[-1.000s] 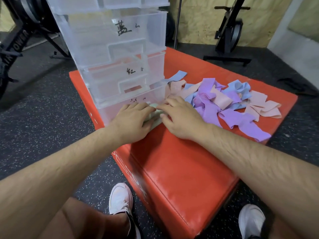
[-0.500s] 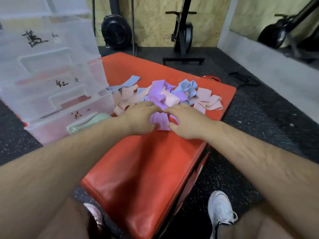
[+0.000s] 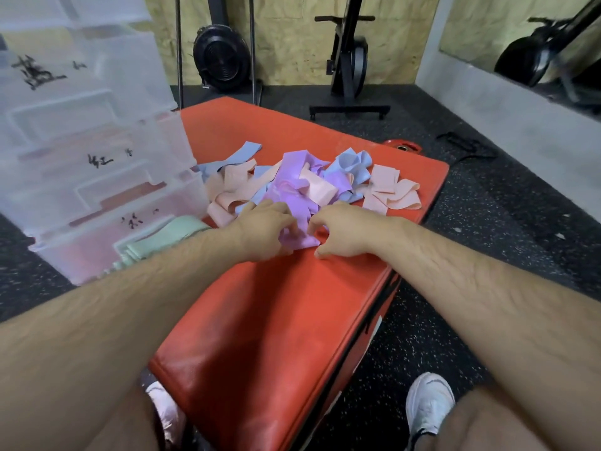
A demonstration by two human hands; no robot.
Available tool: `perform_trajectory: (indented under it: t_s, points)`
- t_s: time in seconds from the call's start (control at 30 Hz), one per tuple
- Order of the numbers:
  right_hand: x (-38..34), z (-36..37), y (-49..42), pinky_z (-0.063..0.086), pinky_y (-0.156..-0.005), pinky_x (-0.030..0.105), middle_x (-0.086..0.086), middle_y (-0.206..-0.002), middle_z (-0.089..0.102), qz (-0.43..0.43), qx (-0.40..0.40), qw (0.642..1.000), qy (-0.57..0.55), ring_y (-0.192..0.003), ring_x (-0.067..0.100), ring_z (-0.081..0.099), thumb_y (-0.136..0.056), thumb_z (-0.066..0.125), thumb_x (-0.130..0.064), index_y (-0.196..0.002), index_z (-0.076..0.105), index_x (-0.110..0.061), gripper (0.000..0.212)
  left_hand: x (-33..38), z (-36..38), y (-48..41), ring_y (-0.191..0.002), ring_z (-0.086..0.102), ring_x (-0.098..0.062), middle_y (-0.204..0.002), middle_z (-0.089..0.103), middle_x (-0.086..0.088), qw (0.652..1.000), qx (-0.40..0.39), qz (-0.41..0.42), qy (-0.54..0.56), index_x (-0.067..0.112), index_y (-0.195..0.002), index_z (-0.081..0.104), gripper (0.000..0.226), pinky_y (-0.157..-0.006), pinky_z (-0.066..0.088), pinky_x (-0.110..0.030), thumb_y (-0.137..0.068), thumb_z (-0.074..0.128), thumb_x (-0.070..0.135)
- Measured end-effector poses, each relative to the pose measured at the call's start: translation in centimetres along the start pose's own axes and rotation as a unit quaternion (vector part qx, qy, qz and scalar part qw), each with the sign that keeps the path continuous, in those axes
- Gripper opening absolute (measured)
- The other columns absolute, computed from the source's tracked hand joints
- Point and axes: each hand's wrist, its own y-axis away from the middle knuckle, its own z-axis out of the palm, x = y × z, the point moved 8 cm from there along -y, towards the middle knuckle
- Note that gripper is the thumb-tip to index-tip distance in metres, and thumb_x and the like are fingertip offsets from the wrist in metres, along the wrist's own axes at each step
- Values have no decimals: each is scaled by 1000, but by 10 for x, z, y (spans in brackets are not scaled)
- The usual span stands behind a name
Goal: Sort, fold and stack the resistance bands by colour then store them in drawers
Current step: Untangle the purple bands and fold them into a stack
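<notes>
Blurred handwriting is marking the clear drawers (image 3: pixel 97 151), and the left forearm is hiding part of the green bands (image 3: pixel 162 239) in the bottom one. The left hand (image 3: pixel 263 229) is pinching a purple band (image 3: pixel 300 237) on the red mat (image 3: pixel 260 320); the right hand (image 3: pixel 344 232), fingers curled, is touching its edge.

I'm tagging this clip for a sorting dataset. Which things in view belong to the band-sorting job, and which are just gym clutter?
Part of the job:
purple bands
pink bands
blue bands
green bands in the bottom drawer
drawer unit
left hand, right hand
red mat

Just lying about:
exercise bike
black fan wheel
black strap on the floor
</notes>
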Motion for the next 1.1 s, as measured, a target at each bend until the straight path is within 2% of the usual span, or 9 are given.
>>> perform_trajectory:
  t_s: [0.17, 0.3, 0.37, 0.47, 0.53, 0.63, 0.73, 0.93, 1.1]
  points:
    - [1, -1, -6, 53, -83, 35, -3, -105, 65, 12, -7, 1000, -20, -97, 21, 61, -83, 74, -35, -113, 68, -23, 33, -2, -11, 1, -103, 48, -17, -96, 56, 13, 996, 63, -2, 61, 35, -91, 66, 21, -82, 31, -33, -88, 61, 56]
    - [3, -22, -10, 46, -65, 31, -4, -79, 62, 36, 27, 996, -76, -81, 21, 64, -91, 61, -27, -89, 64, -17, 11, -7, -37, 1, -89, 56, -11, -89, 59, 15, 983, 125, -43, 128, 31, -96, 65, 12, -63, 35, -17, -95, 53, 29]
    - [8, -40, -10, 44, -65, 31, -6, -74, 58, 64, 78, 985, -138, -77, 17, 58, -89, 59, -25, -83, 61, -17, 11, -16, -52, 1, -79, 56, -9, -82, 62, 12, 950, 165, -56, 258, 23, -91, 63, 8, -61, 39, -12, -93, 56, 19]
    - [8, -63, 0, 48, -68, 27, -8, -73, 60, 75, 169, 942, -281, -72, 10, 57, -90, 62, -22, -86, 64, -15, 9, -25, -72, 7, -75, 59, -7, -82, 67, 5, 894, 215, -39, 392, 16, -94, 65, 5, -69, 46, -23, -92, 62, 19]
    - [4, -72, 13, 45, -63, 20, -8, -75, 62, 68, 213, 908, -354, -67, 6, 55, -93, 62, -23, -91, 67, -16, 9, -23, -78, 12, -79, 62, -13, -87, 71, -1, 856, 214, -28, 470, 14, -101, 64, 15, -71, 50, -30, -91, 68, 25]
    - [-3, -84, 35, 43, -58, 16, -2, -79, 65, 55, 271, 866, -417, -68, 8, 54, -96, 61, -19, -93, 68, -19, 8, -11, -90, 24, -81, 60, -13, -85, 71, 6, 805, 219, 11, 551, 13, -105, 64, 29, -72, 48, -31, -84, 76, 30]
    - [-8, -98, 52, 45, -54, 19, 0, -76, 63, 55, 315, 835, -448, -65, 10, 53, -96, 62, -18, -88, 69, -16, 11, -1, -101, 34, -83, 63, -13, -95, 71, -8, 792, 219, 35, 569, 13, -106, 63, 39, -75, 49, -35, -80, 76, 38]
    - [-20, -135, 63, 43, -61, 23, 3, -76, 60, 39, 356, 806, -470, -66, 10, 50, -94, 66, -24, -95, 71, -2, 23, -1, -122, 57, -94, 67, -22, -103, 71, 3, 798, 260, 24, 543, 23, -107, 63, 30, -83, 57, -38, -82, 78, 32]
    - [-32, -128, 53, 48, -60, 26, -2, -79, 68, 32, 318, 806, -499, -65, 7, 59, -91, 70, -29, -105, 69, -15, 20, -8, -117, 73, -68, 58, -16, -82, 65, -11, 770, 281, -41, 571, 4, -96, 64, 17, -61, 50, -24, -90, 71, 19]
